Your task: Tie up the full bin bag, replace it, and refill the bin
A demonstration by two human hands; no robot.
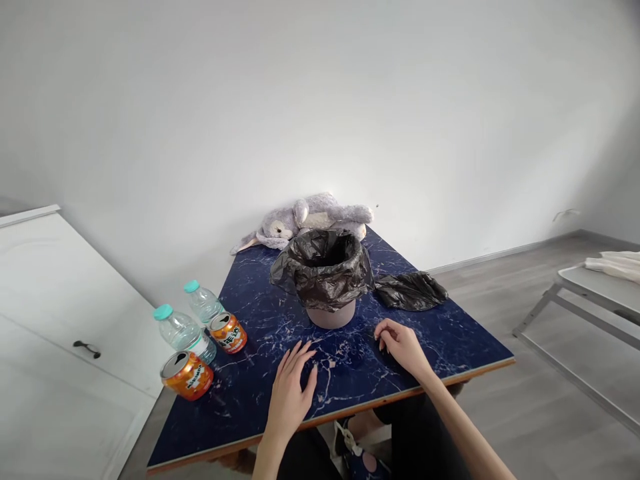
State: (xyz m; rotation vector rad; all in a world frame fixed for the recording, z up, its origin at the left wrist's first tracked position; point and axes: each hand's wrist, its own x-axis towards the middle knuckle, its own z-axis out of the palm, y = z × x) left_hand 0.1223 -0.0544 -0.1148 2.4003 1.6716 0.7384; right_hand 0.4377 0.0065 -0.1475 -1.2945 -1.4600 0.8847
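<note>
My left hand [291,390] lies flat on the blue marbled table [240,400], fingers stretched out and nothing under the thumb. Resting on the tabletop further right, my right hand [403,347] has its fingers curled in, with no object showing in them. Between and beyond both hands stands a small bin [331,316], lined with a black plastic bag [330,283] folded over its rim. Neither hand touches the bin. Another black plastic bag [413,291] lies crumpled to the bin's right, beyond my right hand.
At the table's left edge stand two clear bottles with teal caps [183,332] [204,301] and two opened orange drink cans [187,375] [229,332]. A grey plush toy [305,220] lies behind the bin against the wall. A white cabinet [60,347] is left; a folding table [600,287] is right.
</note>
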